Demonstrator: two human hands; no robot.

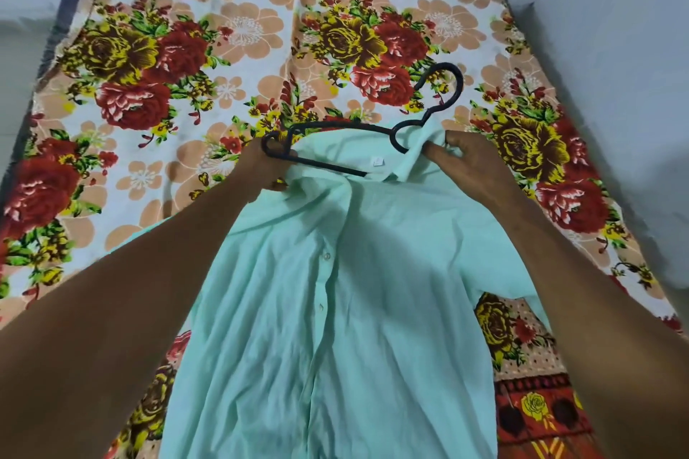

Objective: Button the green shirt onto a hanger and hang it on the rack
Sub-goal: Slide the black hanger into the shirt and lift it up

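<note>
A pale green shirt (335, 309) lies front up on the flowered bed sheet (186, 48), collar away from me, with small buttons down its middle. A black hanger (335, 128) rests at the collar, its hook (449, 80) pointing up and right, and its right end is hidden inside the shirt. My left hand (270, 169) grips the hanger's left end together with the shirt's left shoulder. My right hand (469, 164) pinches the collar (428, 149) beside the hanger's neck.
The bed fills most of the view, and pale floor or wall shows along both sides. My forearms reach in from the lower corners. No rack is in view.
</note>
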